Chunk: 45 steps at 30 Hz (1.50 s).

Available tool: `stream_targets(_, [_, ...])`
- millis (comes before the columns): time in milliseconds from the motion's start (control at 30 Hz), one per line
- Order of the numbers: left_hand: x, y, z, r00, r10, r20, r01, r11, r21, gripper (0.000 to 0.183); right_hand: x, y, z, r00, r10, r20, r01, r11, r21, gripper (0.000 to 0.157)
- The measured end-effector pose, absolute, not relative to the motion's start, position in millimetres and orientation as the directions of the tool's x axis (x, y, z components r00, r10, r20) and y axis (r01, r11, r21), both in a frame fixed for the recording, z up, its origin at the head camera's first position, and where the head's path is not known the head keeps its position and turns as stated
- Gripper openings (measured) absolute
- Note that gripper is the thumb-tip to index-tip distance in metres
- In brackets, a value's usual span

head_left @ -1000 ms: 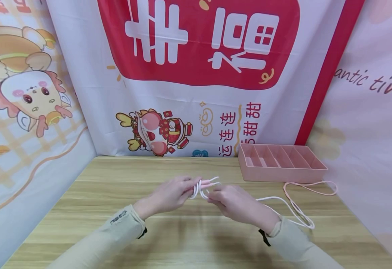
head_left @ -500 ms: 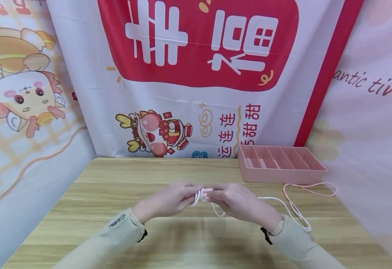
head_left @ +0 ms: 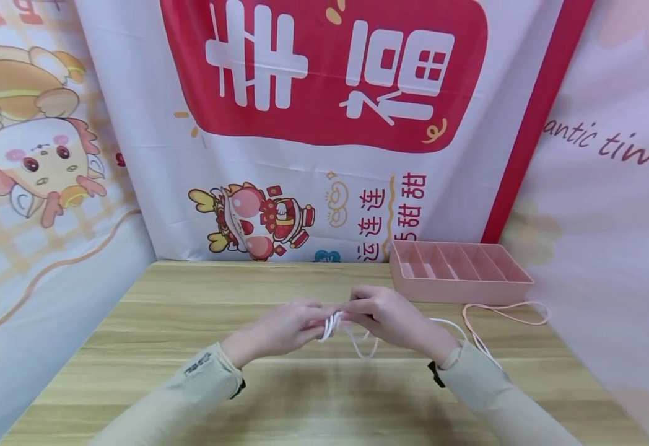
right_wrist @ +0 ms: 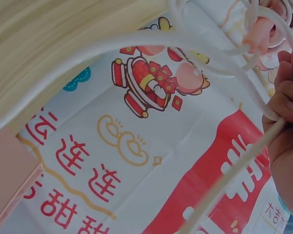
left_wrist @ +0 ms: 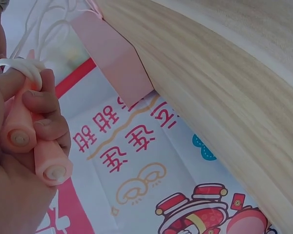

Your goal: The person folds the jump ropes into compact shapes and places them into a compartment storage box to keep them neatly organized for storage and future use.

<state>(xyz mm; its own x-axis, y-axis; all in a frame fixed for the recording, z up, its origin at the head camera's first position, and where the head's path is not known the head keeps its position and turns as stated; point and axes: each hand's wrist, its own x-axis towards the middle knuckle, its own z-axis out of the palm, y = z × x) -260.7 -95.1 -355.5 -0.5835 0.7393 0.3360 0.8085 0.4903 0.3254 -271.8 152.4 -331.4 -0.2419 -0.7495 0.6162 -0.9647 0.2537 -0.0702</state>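
Observation:
My left hand (head_left: 285,328) grips the two pink handles of a jump rope side by side. The ends of both handles (left_wrist: 53,168) poke out of the curled fingers in the left wrist view. White rope (head_left: 331,326) is wound in several turns round the handles, right beside the left fingertips. My right hand (head_left: 388,317) pinches the white cord (right_wrist: 122,43) close against the left hand, its fingertips partly hidden in the head view. A slack bend of cord (head_left: 365,354) hangs below the right hand.
Behind the right hand stands a pink divided box (head_left: 458,292) at the back right of the wooden table (head_left: 202,396). The rope's trailing length (head_left: 477,337) lies in front of it. Printed cloth (head_left: 296,155) rises along the table's back and sides.
My right hand has come in to the left hand and risen slightly, bringing cord with it. A bend of cord now hangs beneath it, and the length lying at right has drawn in.

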Motion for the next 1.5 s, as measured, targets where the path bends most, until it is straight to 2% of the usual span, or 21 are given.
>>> stream_targets(233, [-260.1,-94.1,-358.1,-0.570,0.740,0.356,0.816,0.463,0.345,0.044,-281.3,153.7,-330.6,-0.267,-0.707,0.654,-0.946,0.321,-0.040,0.009])
stream_targets(433, [-257.9,-91.9,-357.0,-0.544,0.767,0.341,0.839,0.494,0.228,0.044,-285.0,155.9,-336.2,-0.323,-0.690,0.648,-0.923,0.381,-0.054,0.011])
stream_targets(600, [-252.1,-91.0,-357.0,-0.621,0.751,0.225,0.780,0.565,0.268,0.046,-285.9,155.6,-342.5,-0.297,-0.689,0.661,-0.928,0.372,-0.029,0.011])
stream_targets(667, [-251.2,-90.6,-357.8,-0.654,0.727,0.212,0.750,0.583,0.314,0.046,-285.9,155.1,-342.9,-0.288,-0.690,0.665,-0.931,0.363,-0.027,0.010])
stream_targets(767, [-251.6,-90.0,-359.8,-0.667,0.708,0.234,0.738,0.583,0.339,0.050,-285.7,153.9,-341.9,-0.281,-0.695,0.662,-0.935,0.354,-0.025,0.010])
stream_targets(833, [-253.1,-89.8,-361.2,-0.649,0.711,0.269,0.756,0.568,0.325,0.051,-285.9,153.3,-341.1,-0.285,-0.699,0.656,-0.934,0.355,-0.027,0.009])
stream_targets(1033, [-259.4,-90.0,-364.0,-0.540,0.744,0.394,0.841,0.500,0.208,0.048,-286.9,153.0,-338.9,-0.301,-0.707,0.640,-0.932,0.361,-0.039,0.007])
stream_targets(1200, [-261.6,-91.3,-368.1,-0.498,0.762,0.415,0.860,0.494,0.125,0.043,-286.6,154.6,-335.7,-0.308,-0.759,0.574,-0.940,0.334,-0.062,0.005])
stream_targets(1367, [-262.9,-90.6,-371.3,-0.430,0.783,0.449,0.891,0.449,0.069,0.032,-288.7,159.3,-331.3,-0.354,-0.806,0.474,-0.934,0.329,-0.140,0.005])
stream_targets(1500, [-262.9,-88.7,-370.4,-0.389,0.778,0.494,0.910,0.407,0.076,0.027,-292.1,162.9,-331.5,-0.393,-0.765,0.511,-0.917,0.366,-0.156,0.007])
